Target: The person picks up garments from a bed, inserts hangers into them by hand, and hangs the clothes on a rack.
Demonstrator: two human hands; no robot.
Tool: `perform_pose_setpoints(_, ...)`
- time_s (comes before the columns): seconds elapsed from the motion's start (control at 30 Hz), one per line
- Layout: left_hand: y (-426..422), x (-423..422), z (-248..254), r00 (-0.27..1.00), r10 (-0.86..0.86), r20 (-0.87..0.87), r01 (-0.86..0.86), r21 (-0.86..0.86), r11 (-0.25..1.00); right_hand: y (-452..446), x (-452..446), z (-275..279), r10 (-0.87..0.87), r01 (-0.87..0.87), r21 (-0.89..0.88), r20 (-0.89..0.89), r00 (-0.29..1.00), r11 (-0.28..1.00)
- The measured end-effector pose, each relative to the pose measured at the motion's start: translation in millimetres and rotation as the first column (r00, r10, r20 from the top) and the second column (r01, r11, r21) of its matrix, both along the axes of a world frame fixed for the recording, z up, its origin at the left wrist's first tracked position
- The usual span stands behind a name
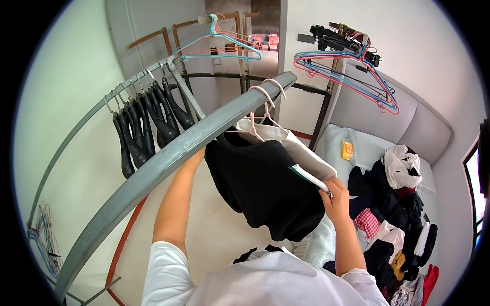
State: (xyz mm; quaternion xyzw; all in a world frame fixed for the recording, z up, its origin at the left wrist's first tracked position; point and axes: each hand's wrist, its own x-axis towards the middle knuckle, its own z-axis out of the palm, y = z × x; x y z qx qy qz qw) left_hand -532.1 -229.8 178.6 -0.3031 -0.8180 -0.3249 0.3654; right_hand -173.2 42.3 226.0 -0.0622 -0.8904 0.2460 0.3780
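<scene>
A black top point(265, 178) with a white and dark green stripe along its sleeve hangs from a pink hanger point(251, 130) on the grey metal rail point(199, 131). My right hand point(335, 199) is closed on the striped sleeve end and holds it out to the right. At the top's left edge, my left hand point(202, 154) is mostly hidden behind the rail and the fabric, so its fingers do not show. Just behind the black top, a white garment point(309, 155) hangs from another pale pink hanger point(266, 116).
Black hangers point(148, 117) line a curved rail at left. Coloured hangers point(219, 43) hang at the back, more hangers point(347, 71) at upper right. Mixed clothes point(390, 204) are heaped on the bed point(339, 133) beside a yellow packet point(347, 150). Tangled wire hangers point(47, 239) hang at lower left.
</scene>
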Motion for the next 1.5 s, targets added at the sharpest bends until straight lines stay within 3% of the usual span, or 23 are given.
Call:
perform_pose_setpoints(0.13,-3,-34,-35,0.985,-0.07,0.155,0.074,-0.019,0.997,3,-1,-11,-0.004,0.007,-0.036,0.078,0.997,0.999)
perform_pose_setpoints(0.2,-13,-40,-42,0.853,-0.242,0.462,0.216,0.109,0.97,4,0,-10,0.032,-0.029,-0.097,0.029,0.999,0.995)
perform_pose_setpoints(0.33,-29,-34,-54,0.91,-0.198,0.364,0.193,0.049,0.98,-2,2,0,0.01,-0.004,-0.209,0.03,1.0,0.978)
perform_pose_setpoints(0.4,-38,-19,-55,0.849,-0.095,0.52,0.135,-0.04,0.99,-8,1,2,-0.011,-0.001,-0.181,-0.066,0.998,0.983)
perform_pose_setpoints(0.6,-25,44,-42,0.908,-0.113,0.404,0.086,0.085,0.993,-32,-6,36,0.099,-0.099,-0.142,-0.005,0.995,0.985)
perform_pose_setpoints(0.67,-19,57,-36,0.983,-0.005,0.183,-0.025,0.162,0.986,-36,-11,38,0.121,-0.125,-0.137,-0.032,0.992,0.983)
perform_pose_setpoints(0.77,-14,76,-10,0.999,-0.004,0.037,0.0,0.106,0.994,-40,-18,40,0.111,-0.111,-0.008,-0.058,0.992,0.994)
perform_pose_setpoints(0.83,-11,77,4,0.998,-0.016,0.053,0.014,0.03,0.999,-42,-22,37,0.066,-0.072,0.12,0.053,0.996,0.99)
perform_pose_setpoints(0.93,-7,58,11,0.996,-0.053,0.072,0.058,-0.068,0.996,-50,-27,33,0.017,-0.022,0.041,0.097,0.995,0.999)
perform_pose_setpoints(1.03,-6,32,3,0.996,-0.068,0.053,0.075,-0.144,0.987,-51,-29,33,-0.024,0.011,0.087,0.156,0.987,0.996)
perform_pose_setpoints(1.2,-9,19,16,0.999,0.016,-0.034,-0.018,-0.057,0.998,-54,-31,17,0.041,-0.042,0.132,0.01,0.999,0.99)
perform_pose_setpoints(1.27,-10,20,26,0.992,0.026,-0.122,-0.032,-0.043,0.999,-57,-35,12,0.075,-0.054,0.146,-0.148,0.986,0.988)
perform_pose_setpoints(1.37,-9,23,41,0.994,0.093,-0.061,-0.096,-0.051,0.994,-56,-42,11,0.059,-0.036,0.139,-0.163,0.985,0.99)
perform_pose_setpoints(1.5,1,20,36,0.974,0.174,-0.142,-0.18,-0.033,0.983,-49,-46,8,0.008,0.006,0.131,-0.103,0.995,0.991)
